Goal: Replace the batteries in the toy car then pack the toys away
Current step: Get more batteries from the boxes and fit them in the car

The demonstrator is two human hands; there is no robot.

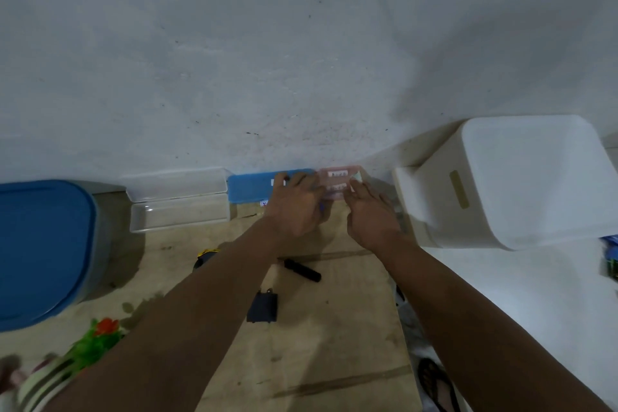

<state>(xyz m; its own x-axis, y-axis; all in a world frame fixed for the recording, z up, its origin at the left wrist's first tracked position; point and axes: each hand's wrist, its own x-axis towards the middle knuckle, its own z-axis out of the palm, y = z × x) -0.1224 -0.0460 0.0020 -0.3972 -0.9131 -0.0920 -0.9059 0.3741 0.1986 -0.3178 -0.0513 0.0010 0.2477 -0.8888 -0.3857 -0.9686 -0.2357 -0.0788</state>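
A small clear pink box (339,185) with white labels stands against the wall at the far edge of the wooden board. My left hand (294,204) lies over its left side with the fingers curled toward it; whether it grips the box is blurred. My right hand (369,211) reaches to the box's right side with straight fingers. Beside the pink box lies a blue box (250,189). On the board nearer to me lie a black screwdriver (302,270) and a black battery cover (263,307). A yellow and black toy car (205,257) shows partly behind my left forearm.
An open clear plastic box (179,199) stands left of the blue box. A blue-lidded grey bin (43,251) is at the far left, a white bin (521,184) at the right. A green and red toy (95,339) and a striped toy (43,381) lie at bottom left.
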